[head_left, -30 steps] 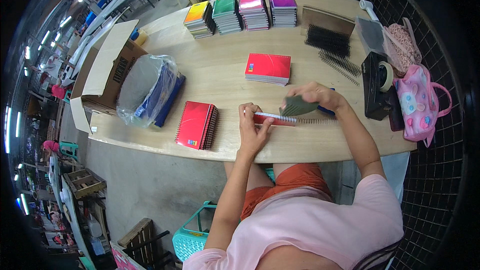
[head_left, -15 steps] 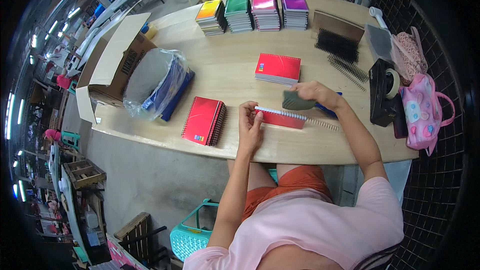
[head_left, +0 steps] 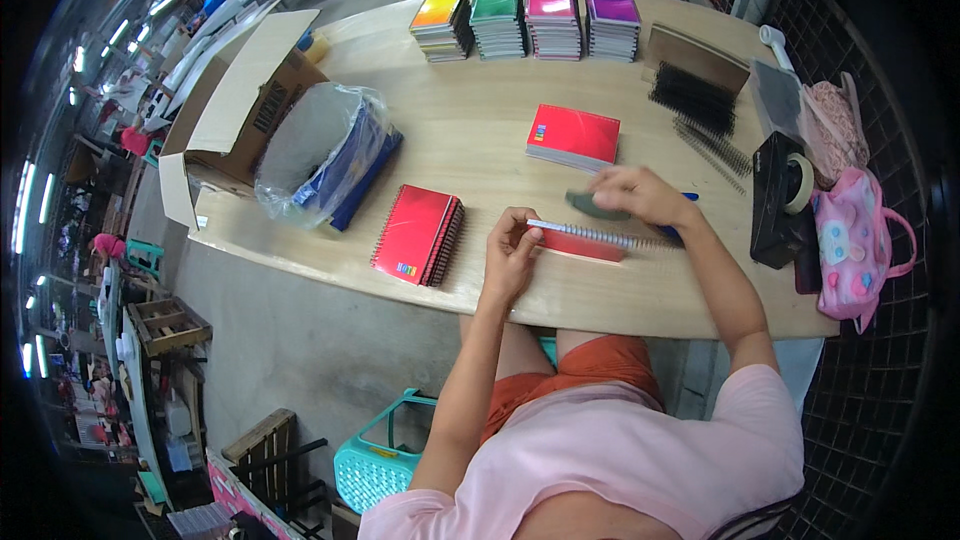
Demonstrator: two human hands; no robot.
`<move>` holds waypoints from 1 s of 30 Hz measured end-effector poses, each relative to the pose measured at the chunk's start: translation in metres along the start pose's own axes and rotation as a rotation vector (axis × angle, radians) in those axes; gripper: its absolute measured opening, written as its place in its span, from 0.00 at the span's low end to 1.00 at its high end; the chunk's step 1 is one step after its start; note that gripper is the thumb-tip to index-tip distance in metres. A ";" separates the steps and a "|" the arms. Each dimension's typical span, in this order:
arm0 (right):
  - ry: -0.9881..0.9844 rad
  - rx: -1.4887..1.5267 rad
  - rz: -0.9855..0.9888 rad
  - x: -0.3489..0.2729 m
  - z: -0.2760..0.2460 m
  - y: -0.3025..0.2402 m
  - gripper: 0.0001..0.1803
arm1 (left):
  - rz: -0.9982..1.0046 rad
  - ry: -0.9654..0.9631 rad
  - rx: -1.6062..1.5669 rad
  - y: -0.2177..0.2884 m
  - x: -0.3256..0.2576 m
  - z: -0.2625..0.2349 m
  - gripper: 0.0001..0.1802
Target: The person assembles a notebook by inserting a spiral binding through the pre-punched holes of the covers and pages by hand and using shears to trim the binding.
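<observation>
My left hand [head_left: 512,252] pinches the left end of a red notebook [head_left: 580,244], held on its edge with the bound side up. A metal spiral coil [head_left: 655,243] runs along that bound side and sticks out past the right end. Just above the coil, my right hand [head_left: 640,194] is closed on a flat dark-green piece [head_left: 594,206], seen tilted and partly blurred; its exact kind is unclear. Under the right wrist lies a blue-handled tool [head_left: 688,198], mostly hidden. To the left sits a stack of coil-bound red notebooks [head_left: 415,235]; beyond my hands lies a red-covered stack without visible coils [head_left: 573,137].
Several notebook stacks [head_left: 497,22] line the far edge. Loose black coils [head_left: 692,100] lie at the right, near a black tape dispenser [head_left: 778,202] and a pink bag [head_left: 852,240]. An open carton [head_left: 240,120] and a plastic-lined blue bin [head_left: 365,180] stand left.
The green piece has turned from showing its broad face to a more edge-on tilt in my right hand. The coil now shows along more of the notebook's bound side. The view has shifted slightly.
</observation>
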State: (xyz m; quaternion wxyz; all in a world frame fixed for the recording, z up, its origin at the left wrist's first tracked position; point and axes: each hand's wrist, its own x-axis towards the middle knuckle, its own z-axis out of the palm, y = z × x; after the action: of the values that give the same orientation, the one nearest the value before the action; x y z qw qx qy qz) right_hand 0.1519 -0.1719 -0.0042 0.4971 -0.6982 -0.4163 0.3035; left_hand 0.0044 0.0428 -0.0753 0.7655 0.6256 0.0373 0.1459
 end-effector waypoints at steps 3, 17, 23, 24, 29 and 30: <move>0.018 0.518 -0.014 0.004 0.009 -0.014 0.20 | -0.003 0.021 0.001 -0.002 -0.002 -0.003 0.07; 0.130 -0.114 -0.033 0.020 0.019 -0.005 0.23 | -0.011 -0.004 -0.097 0.000 -0.002 0.000 0.17; -0.015 -0.317 0.036 0.029 0.027 -0.008 0.23 | 0.005 0.005 -0.123 -0.002 0.001 -0.001 0.17; 0.022 -0.167 0.039 0.028 0.023 -0.009 0.23 | -0.010 -0.001 -0.139 -0.002 0.000 0.000 0.17; 0.019 -0.023 -0.019 0.029 0.025 -0.008 0.22 | -0.032 0.008 -0.165 -0.002 -0.001 0.002 0.17; 0.037 -0.101 -0.037 0.028 0.025 -0.006 0.21 | -0.044 0.000 -0.167 -0.002 -0.001 0.003 0.16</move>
State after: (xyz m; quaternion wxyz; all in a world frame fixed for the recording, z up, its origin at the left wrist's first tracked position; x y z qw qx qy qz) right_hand 0.1427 -0.1357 -0.0069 0.4746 -0.7200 -0.4345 0.2600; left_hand 0.0042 0.0390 -0.0768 0.8181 0.5585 0.0388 0.1316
